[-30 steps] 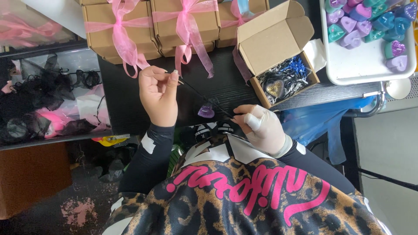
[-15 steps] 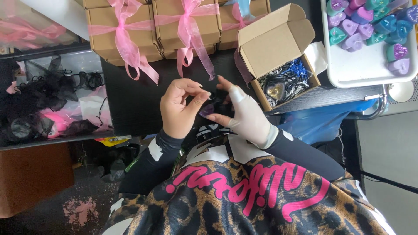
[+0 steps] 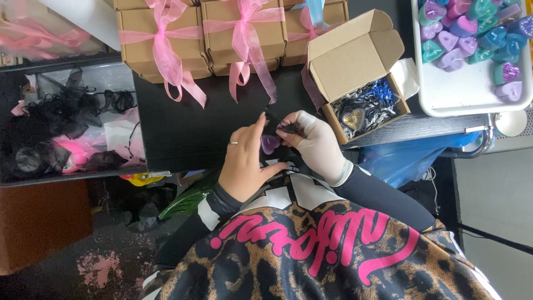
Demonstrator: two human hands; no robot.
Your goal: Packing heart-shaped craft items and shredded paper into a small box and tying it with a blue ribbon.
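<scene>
My left hand (image 3: 244,164), bare with a ring, and my right hand (image 3: 319,147), in a white glove, meet over the black table (image 3: 183,133). Between them is a small purple heart (image 3: 270,144) inside a black mesh pouch (image 3: 288,129). My right fingers pinch the pouch's top. My left fingers and thumb hold its other side. Just right of my hands stands an open cardboard box (image 3: 355,55) with shredded paper and a gold glitter heart (image 3: 353,118) inside.
Closed cardboard boxes tied with pink ribbon bows (image 3: 166,53) line the table's far edge. A white tray (image 3: 472,91) of purple, teal and pink hearts sits at the far right. A bin of black and pink mesh pouches (image 3: 66,133) lies to the left. Blue plastic (image 3: 405,158) hangs below the table.
A second ago my hands were apart, the left pulling a black string up and to the left. They have come together around the purple heart and the pouch.
</scene>
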